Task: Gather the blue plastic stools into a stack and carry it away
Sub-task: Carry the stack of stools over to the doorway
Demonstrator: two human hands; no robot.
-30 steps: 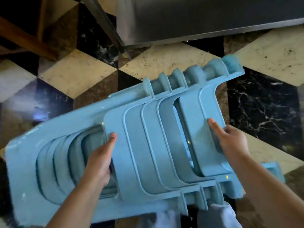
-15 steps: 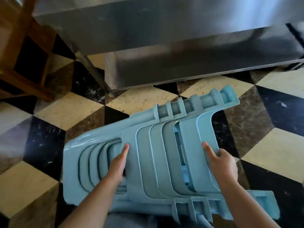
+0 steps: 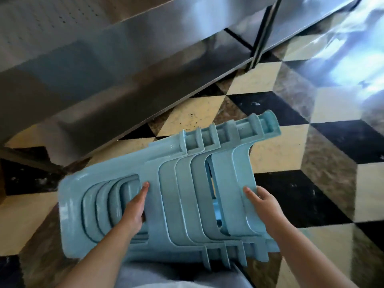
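Forearms reaching in from the near edge, left hand (image 3: pixel 135 210) gripping a leg edge of the nested blue stool stack (image 3: pixel 178 196), right hand (image 3: pixel 264 204) curled over its right leg, stack held sideways above the chequered floor (image 3: pixel 291 188), steel counter (image 3: pixel 104 69) beyond

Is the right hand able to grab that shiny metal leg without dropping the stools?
Probably not. The right hand grips the stack of blue stools, and the metal table leg stands far beyond the stack, so it would have to let go.
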